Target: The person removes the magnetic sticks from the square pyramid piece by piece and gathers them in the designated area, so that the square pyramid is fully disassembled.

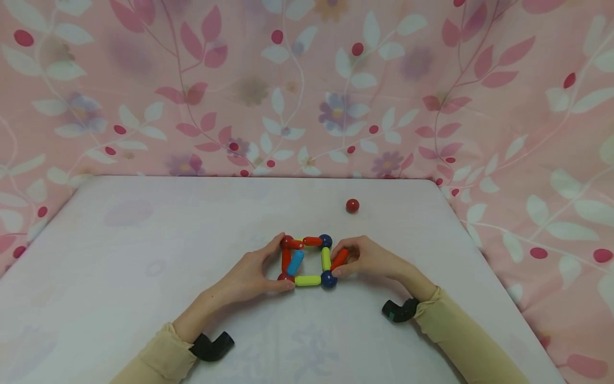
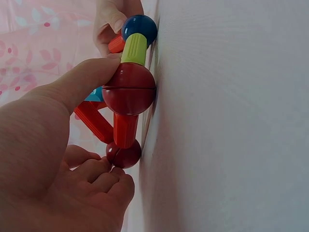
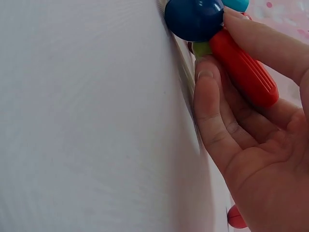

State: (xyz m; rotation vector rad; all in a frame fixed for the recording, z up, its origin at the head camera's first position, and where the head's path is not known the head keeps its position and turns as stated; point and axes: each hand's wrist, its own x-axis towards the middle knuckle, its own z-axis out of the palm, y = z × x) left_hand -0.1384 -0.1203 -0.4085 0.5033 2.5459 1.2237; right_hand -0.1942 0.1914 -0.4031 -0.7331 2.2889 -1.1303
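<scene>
On the white table lies a four-sided frame of magnetic rods and balls, with red balls at its left corners and blue balls at its right. My left hand (image 1: pixel 244 274) holds the left side, thumb on the near red ball (image 2: pixel 129 89) and fingertips at the far red ball (image 2: pixel 123 153). A yellow-green rod (image 1: pixel 307 280) joins the near corners. My right hand (image 1: pixel 371 258) pinches a red rod (image 3: pixel 244 70), one end at the near blue ball (image 3: pixel 194 18). A light-blue rod (image 1: pixel 296 263) slants up from the near left corner; short red rods (image 1: pixel 312 241) lean in from the far corners.
A loose red ball (image 1: pixel 352 206) sits on the table (image 1: pixel 192 213) behind the frame, to the right. Black curved pieces (image 1: pixel 212 346) are at both wrists, by the sleeves. A pink floral cloth (image 1: pixel 307 96) hangs behind the table's back edge.
</scene>
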